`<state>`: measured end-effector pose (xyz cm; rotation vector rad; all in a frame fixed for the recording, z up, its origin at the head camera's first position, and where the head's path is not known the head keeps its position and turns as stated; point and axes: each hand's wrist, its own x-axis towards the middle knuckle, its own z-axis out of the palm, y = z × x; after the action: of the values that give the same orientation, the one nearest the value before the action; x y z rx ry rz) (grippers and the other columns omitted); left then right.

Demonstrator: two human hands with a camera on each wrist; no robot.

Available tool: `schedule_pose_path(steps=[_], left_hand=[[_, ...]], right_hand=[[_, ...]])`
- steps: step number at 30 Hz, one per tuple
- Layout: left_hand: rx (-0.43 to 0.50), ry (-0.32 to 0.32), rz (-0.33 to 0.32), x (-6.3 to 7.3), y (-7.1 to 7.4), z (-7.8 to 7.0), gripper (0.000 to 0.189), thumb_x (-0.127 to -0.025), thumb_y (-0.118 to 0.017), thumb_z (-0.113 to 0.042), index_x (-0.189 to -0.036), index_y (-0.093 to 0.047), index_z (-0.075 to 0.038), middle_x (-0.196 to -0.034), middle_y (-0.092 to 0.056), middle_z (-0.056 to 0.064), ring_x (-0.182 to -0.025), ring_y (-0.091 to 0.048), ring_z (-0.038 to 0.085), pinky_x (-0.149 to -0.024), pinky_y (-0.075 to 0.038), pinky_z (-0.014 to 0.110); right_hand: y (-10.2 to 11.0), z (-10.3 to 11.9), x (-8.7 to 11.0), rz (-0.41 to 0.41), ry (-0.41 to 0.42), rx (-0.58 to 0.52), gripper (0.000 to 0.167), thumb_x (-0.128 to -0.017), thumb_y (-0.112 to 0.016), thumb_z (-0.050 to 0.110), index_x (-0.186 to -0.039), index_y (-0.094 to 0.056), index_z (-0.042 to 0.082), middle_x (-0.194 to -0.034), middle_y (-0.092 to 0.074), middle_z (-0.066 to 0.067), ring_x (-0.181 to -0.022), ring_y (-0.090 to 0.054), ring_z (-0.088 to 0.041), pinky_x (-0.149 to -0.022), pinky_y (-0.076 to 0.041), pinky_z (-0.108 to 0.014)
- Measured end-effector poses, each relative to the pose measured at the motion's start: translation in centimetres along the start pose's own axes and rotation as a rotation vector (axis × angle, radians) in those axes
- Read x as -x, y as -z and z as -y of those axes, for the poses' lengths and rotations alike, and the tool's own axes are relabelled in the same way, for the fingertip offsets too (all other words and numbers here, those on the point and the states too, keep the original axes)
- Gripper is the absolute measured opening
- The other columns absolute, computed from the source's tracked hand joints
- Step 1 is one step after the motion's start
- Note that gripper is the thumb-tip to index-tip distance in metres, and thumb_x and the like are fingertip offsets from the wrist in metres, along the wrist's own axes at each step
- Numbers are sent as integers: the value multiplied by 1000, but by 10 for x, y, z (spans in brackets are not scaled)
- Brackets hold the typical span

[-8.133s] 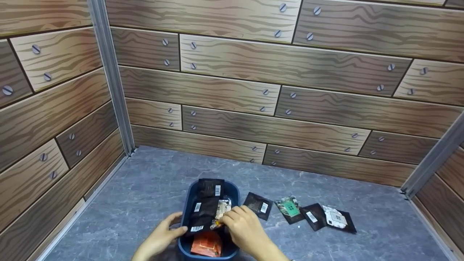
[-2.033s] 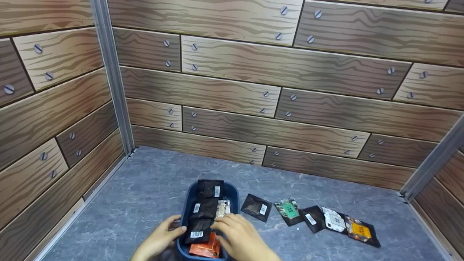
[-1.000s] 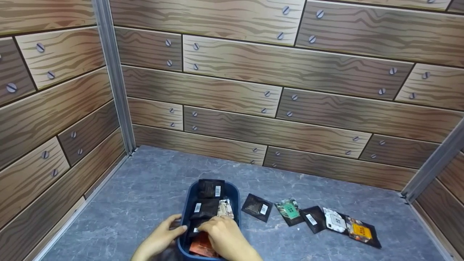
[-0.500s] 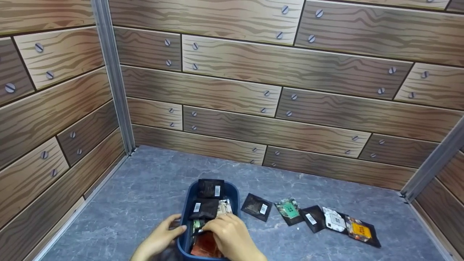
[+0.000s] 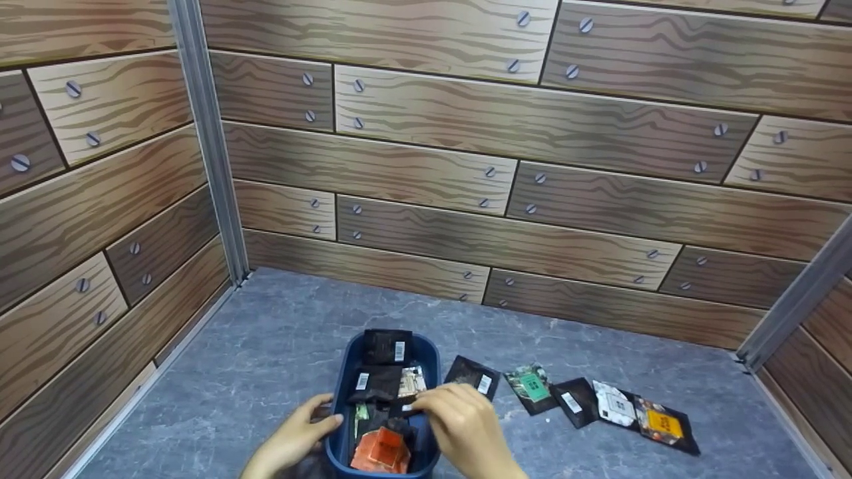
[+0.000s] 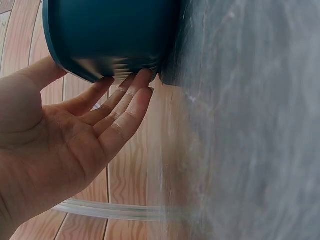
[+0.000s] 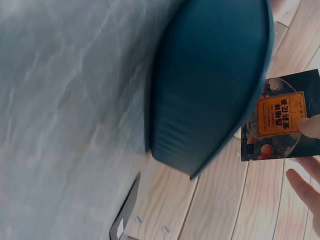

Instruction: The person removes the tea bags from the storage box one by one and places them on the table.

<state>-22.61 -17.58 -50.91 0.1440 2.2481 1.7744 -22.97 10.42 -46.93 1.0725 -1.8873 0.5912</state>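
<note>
In the head view, the left hand [image 5: 296,429] holds the left side of a dark blue, rounded plastic bin [image 5: 427,349], thumb at its rim. The right hand [image 5: 466,422] pinches a small black square packet with an orange label [image 5: 399,407] above the bin's right side. An orange-red foil packet [image 5: 383,452] lies at the bin's near end, with two black barcoded packets [image 5: 377,379] farther in and a cream patterned packet [image 5: 413,380] to their right. On the grey marbled tabletop [image 5: 286,346], right of the bin, a row of flat packets [image 5: 532,384] runs rightward and nearer. In the left wrist view, the left fingers touch the bin's outer wall. In the right wrist view, the right thumb presses the black square packet's orange-labelled face, just beside the bin's rim.
</note>
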Motion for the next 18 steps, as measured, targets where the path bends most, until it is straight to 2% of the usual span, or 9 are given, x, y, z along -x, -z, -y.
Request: schedule_pose_path(steps=[10, 18], left_hand=[[0, -4, -24, 0, -2, -1, 61, -101, -57, -16, -140, -30, 22, -127, -51, 37, -117, -54, 47, -85, -56, 49], [3, 6, -19, -1, -2, 0, 62, -101, -56, -16, -141, -29, 22, -128, -50, 37, -119, -53, 48, -86, -55, 49]], right_hand=[[27, -28, 15, -38, -42, 109, 20, -82, -69, 4, -94, -76, 18, -96, -73, 8, -83, -68, -10, -77, -54, -28], [38, -49, 35, 1, -160, 183, 27, -72, -80, 1, -92, -76, 18, -90, -73, 9, -80, -67, -11, -74, -53, -29]])
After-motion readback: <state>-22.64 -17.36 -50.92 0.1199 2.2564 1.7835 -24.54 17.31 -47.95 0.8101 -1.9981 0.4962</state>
